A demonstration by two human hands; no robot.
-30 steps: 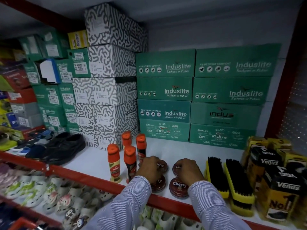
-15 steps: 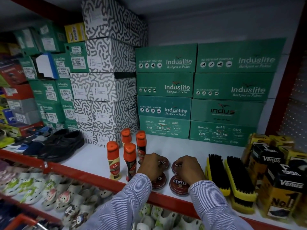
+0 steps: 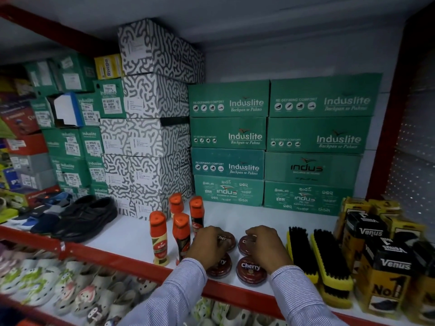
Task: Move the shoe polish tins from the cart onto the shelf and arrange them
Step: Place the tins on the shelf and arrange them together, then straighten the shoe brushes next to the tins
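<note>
- Left hand [image 3: 208, 245]: fingers [image 3: 215, 232] curl down over the rear-left polish tin [image 3: 227, 240], apparently gripping its rim; the contact itself is hidden beneath the hand.
- Right hand [image 3: 267, 247]: fingers [image 3: 255, 232] cup the rear-right polish tin [image 3: 244, 243] in the same manner.
- Tin location: four tins sit in a two-by-two block on the white shelf [image 3: 131, 234]. The front-right tin [image 3: 251, 270], lid reading "Cherry", serves as landmark. The front-left tin [image 3: 220, 268] lies just beside it.
- Risk, front edge: the landmark tin rests close to the red shelf lip [image 3: 113, 256]. A wrist dragging back could push it over the lip onto the sandals [image 3: 70, 295] below.
- Risk, left: tall orange-capped bottles [image 3: 181, 236] stand just left of the landmark block, nearly touching the left hand. A sideways nudge would probably topple them.
- Risk, right: yellow-backed brushes [image 3: 329, 260] lie just right of the landmark, limiting travel that way.
- Open room: bare shelf extends behind the landmark block up to the green boxes [image 3: 228, 190].
</note>
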